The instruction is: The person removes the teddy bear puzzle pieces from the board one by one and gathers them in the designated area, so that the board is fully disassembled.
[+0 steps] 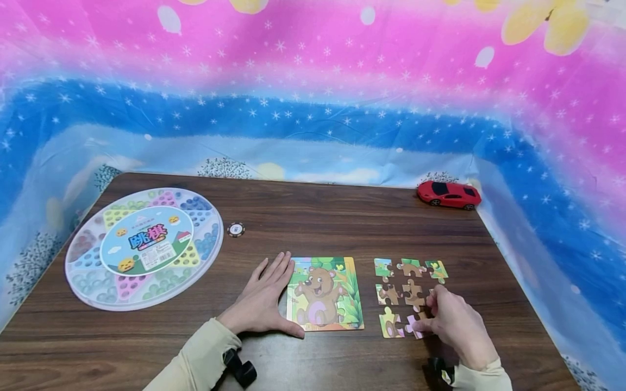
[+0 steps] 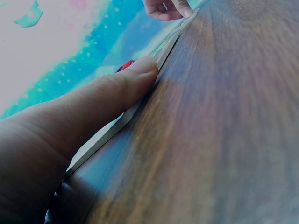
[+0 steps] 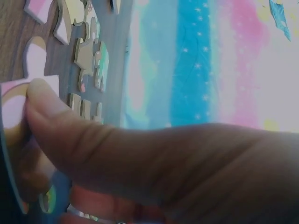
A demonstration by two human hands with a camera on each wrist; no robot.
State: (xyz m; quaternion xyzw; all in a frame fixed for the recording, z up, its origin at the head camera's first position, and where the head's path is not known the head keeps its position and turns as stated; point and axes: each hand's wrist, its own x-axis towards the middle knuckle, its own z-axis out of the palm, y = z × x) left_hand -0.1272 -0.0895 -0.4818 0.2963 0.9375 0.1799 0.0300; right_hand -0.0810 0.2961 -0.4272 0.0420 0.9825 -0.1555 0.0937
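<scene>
My left hand (image 1: 266,298) rests flat with spread fingers at the left side of a bear picture puzzle board (image 1: 325,293). Its thumb (image 2: 135,79) lies against the board's near edge in the left wrist view. Over the lower right of a loose group of jigsaw pieces, my right hand (image 1: 455,320) has its fingers curled. The right wrist view has the thumb (image 3: 49,107) on a pink-and-brown puzzle piece (image 3: 14,109); the head view largely hides that piece. Several other jigsaw pieces (image 1: 413,293) lie spaced out in rows beside the hand.
A round Chinese checkers set (image 1: 146,244) with a clear cover sits at the left. Near it lies a poker chip (image 1: 236,229). A red toy car (image 1: 449,194) stands at the far right corner. Patterned cloth (image 1: 313,125) hangs behind the wooden table (image 1: 313,212).
</scene>
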